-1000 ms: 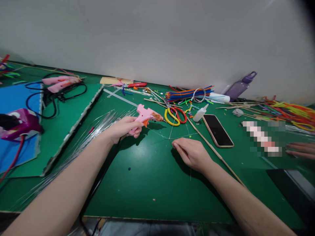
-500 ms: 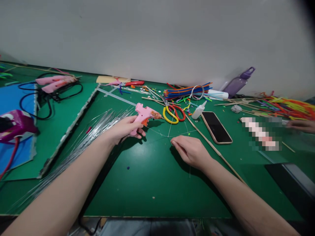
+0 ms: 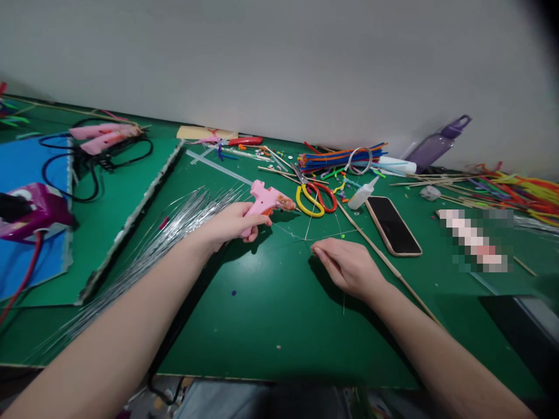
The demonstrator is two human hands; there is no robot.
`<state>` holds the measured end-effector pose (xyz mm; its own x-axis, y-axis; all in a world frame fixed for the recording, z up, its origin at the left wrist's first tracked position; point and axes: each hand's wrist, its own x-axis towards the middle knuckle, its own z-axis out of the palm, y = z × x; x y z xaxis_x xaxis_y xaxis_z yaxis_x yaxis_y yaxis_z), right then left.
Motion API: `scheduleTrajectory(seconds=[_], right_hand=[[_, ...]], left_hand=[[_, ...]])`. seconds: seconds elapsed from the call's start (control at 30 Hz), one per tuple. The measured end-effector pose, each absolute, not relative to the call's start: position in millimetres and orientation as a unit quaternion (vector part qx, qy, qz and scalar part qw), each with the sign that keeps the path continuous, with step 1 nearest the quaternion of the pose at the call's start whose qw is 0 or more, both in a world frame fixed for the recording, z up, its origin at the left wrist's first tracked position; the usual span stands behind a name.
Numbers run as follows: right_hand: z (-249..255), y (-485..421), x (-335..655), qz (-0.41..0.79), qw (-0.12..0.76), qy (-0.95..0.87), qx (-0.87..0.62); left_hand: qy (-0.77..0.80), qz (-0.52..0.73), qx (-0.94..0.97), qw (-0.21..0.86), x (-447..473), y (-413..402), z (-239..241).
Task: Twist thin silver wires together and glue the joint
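My left hand [image 3: 238,224] is wrapped round the grip of a pink glue gun [image 3: 265,198]; its fingers lie at the orange trigger. A clear glue stick [image 3: 222,169] sticks out of the gun's back, and the nozzle points right, close to the yellow-and-red-handled scissors [image 3: 311,201]. My right hand [image 3: 345,265] is closed in a pinch on a thin wire frame [image 3: 306,237], whose fine strands cross just beyond the fingertips. The nozzle is apart from the crossing. Part of the frame is hidden behind my right hand.
A bundle of silver wires [image 3: 174,230] lies left of my left forearm. Right of my right hand are a wooden stick [image 3: 384,259], a phone [image 3: 393,226] and a small white bottle [image 3: 363,194]. Pipe cleaners [image 3: 336,160] lie at the back; a purple power socket [image 3: 37,212] stands left.
The view has shifted slightly, so most things sit further right. My left fingers have curled in more round the trigger. Another person's hand at the right edge has gone from view.
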<state>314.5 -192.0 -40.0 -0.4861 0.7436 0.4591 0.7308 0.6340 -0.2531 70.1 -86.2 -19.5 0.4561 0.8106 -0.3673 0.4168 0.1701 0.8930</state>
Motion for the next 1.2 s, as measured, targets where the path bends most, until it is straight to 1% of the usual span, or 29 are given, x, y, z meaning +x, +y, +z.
scheduleTrajectory(seconds=[0.23,0.37,0.47,0.73,1.03,1.2], right_hand=[[-41.9,-190.8,315.0,0.029,0.286,-0.855,-0.431],[-42.1,-190.9,314.3,0.027,0.284,-0.856,-0.430],[-42.1,-191.2,314.2,0.024,0.285,-0.856,-0.431],[-41.7,-192.2,314.3,0.022,0.275,-0.857,-0.436],[-40.4,-191.8,313.7,0.025,0.275,-0.857,-0.436],[-41.5,-191.6,314.2,0.021,0.274,-0.856,-0.438]], left_hand=[[0.496,0.183,0.630,0.569,67.4,-86.3,-25.1],[0.465,0.189,0.626,0.597,64.0,-84.8,-27.5],[0.455,0.177,0.621,0.613,61.4,-85.1,-25.0],[0.458,0.141,0.628,0.614,60.2,-87.4,-17.1],[0.410,0.132,0.631,0.646,56.6,-83.0,-27.5],[0.402,0.117,0.639,0.646,55.4,-81.7,-29.8]])
